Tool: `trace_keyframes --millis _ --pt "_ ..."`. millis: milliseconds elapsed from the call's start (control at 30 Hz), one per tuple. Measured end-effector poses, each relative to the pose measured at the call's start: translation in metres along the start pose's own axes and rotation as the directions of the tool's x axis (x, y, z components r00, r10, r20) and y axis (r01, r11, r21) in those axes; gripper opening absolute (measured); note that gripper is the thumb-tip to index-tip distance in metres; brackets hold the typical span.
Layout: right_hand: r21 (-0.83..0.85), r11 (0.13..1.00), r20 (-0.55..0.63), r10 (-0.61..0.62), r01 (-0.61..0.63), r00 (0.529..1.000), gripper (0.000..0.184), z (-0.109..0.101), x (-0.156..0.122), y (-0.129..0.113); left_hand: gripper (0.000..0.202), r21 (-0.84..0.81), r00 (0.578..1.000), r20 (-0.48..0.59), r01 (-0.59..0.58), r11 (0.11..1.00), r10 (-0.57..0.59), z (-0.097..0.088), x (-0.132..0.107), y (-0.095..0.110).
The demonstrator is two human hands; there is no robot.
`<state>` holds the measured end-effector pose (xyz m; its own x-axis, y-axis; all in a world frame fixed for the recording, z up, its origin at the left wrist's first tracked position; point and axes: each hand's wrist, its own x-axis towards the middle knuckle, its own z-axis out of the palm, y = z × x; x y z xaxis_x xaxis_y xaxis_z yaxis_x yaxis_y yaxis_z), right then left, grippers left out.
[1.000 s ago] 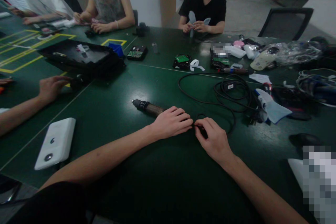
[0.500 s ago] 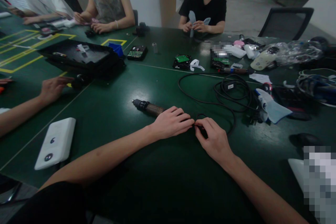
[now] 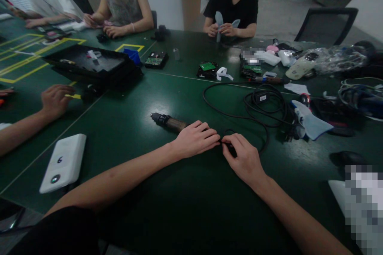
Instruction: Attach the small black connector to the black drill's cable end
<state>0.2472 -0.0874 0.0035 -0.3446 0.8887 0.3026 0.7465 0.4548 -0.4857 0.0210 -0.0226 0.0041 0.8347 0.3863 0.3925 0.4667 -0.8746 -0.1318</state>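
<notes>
A brown tool with a dark metal tip [image 3: 169, 122] lies on the green table [image 3: 167, 207]. My left hand [image 3: 196, 139] rests closed over its rear end. My right hand [image 3: 242, 159] pinches the black cable [image 3: 239, 116] where it leaves the tool, fingertips almost touching those of the left hand. The cable loops away to a bundle at the right.
A white device marked 6 [image 3: 64, 162] lies at the left. A co-worker's hand [image 3: 54, 99] sits by a black tray [image 3: 92, 63]. Circuit boards [image 3: 208, 69], bags and cables [image 3: 359, 95] crowd the far and right side. Other people sit across the table.
My hands have stayed where they were on the tool and cable. The co-worker's hand at the left has drawn back a little from the black tray.
</notes>
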Motion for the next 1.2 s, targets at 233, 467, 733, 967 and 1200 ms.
trace_keyframes --millis 233,467,733,967,1200 --pt "-0.003 1.0 -0.004 0.002 -0.002 1.0 0.008 0.0 -0.0004 -0.0004 0.029 0.03 1.0 0.006 0.009 1.0 -0.009 0.0007 0.0017 0.0015" --pt "-0.007 1.0 -0.004 -0.001 0.001 1.0 0.01 -0.0006 -0.0005 -0.0005 0.028 0.03 0.999 0.023 0.04 0.999 -0.04 -0.0018 0.0047 0.0041" --pt "-0.009 1.0 -0.013 -0.009 0.009 1.0 0.011 -0.0014 0.0002 -0.0006 0.028 0.017 0.998 0.031 0.056 0.998 -0.056 -0.0037 0.0066 0.005" --pt "-0.009 1.0 0.003 0.001 -0.001 1.0 0.009 -0.0006 0.0003 0.0005 0.028 -0.01 0.996 0.042 0.075 0.997 -0.075 -0.0058 0.009 0.0063" --pt "-0.001 1.0 0.006 -0.008 0.008 1.0 0.01 -0.0007 -0.0001 0.0001 0.028 -0.026 0.996 0.042 0.084 0.996 -0.083 -0.0061 0.0075 0.0055"
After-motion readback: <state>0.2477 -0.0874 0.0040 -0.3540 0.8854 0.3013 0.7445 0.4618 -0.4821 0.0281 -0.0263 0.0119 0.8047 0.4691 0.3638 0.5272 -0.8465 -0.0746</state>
